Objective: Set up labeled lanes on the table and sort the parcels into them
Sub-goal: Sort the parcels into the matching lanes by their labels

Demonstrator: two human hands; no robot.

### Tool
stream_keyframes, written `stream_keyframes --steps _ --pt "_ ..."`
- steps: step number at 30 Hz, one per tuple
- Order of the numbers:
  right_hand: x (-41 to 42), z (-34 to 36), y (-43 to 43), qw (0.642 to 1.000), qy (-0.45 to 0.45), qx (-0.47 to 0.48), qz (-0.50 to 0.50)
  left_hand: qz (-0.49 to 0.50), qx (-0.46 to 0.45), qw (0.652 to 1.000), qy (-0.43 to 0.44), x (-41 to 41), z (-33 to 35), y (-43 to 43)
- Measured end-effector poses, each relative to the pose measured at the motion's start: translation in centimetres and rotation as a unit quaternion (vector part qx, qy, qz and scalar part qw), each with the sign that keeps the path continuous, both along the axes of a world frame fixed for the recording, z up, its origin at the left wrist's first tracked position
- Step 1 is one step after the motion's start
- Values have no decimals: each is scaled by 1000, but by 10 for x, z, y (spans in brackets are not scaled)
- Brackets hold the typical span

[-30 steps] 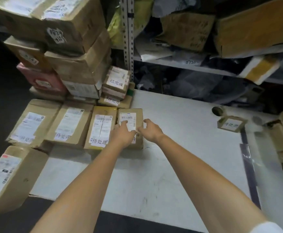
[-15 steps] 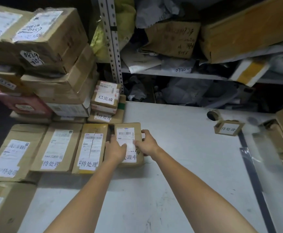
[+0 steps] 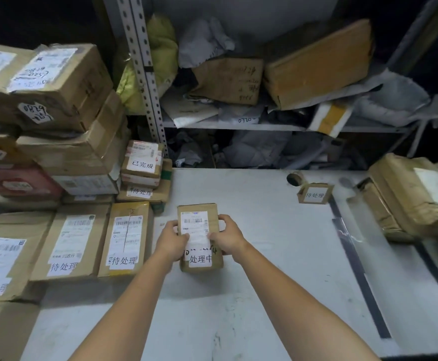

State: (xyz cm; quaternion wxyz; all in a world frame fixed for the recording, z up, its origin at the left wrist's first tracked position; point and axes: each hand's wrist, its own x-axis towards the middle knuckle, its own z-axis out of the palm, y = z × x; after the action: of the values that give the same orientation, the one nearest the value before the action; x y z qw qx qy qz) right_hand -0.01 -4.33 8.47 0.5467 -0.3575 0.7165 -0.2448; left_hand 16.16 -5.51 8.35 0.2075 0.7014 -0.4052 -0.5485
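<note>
**Parcel** (image 3: 198, 221): small brown box with a shipping label on top and a white sticker reading 处理中 at its near end. It lies at the middle of the surface (image 3: 264, 269), long axis pointing away from the person, just right of the row. Whether its base touches the surface cannot be told.

**Left hand** (image 3: 172, 239): grips the parcel's left side, fingers curled, thumb on the label.

**Right hand** (image 3: 227, 238): grips the right side likewise, thumb on top.

**Row** (image 3: 73, 243): three flat boxes side by side along the left of the surface, each stickered 待处理. The rightmost is separated from the parcel by a narrow gap.

**Small stack** (image 3: 142, 162): behind the row. The top box is stickered 已完成, a lower one 待处理.

**Tall stack** (image 3: 61, 100): large cartons piled at far left, some with handwritten numbers. A pink box (image 3: 17, 181) sits low among them.

**Tag** (image 3: 314, 194): small cardboard piece reading 待处理, on the far right part of the surface, well apart from the parcel.

**Strips** (image 3: 357, 269): two dark tape lines running near to far on the right.

**Wrapped boxes** (image 3: 415, 196): at the right edge of the surface.

**Shelf** (image 3: 238, 125): behind the surface, loaded with grey bags, cartons and a yellow bag.
</note>
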Motion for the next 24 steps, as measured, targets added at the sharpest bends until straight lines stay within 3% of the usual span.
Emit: stream_keyframes --steps 7,15,24 --pt "-22 -20 27 1000 20 14 -5 -36 25 999 9 -16 -17 24" --pt "-20 -37 37 999 -34 -2 -33 -39 67 996 50 -13 -22 29" --pt "-31 10 41 997 -24 -28 -69 -62 25 994 83 -25 28 26"
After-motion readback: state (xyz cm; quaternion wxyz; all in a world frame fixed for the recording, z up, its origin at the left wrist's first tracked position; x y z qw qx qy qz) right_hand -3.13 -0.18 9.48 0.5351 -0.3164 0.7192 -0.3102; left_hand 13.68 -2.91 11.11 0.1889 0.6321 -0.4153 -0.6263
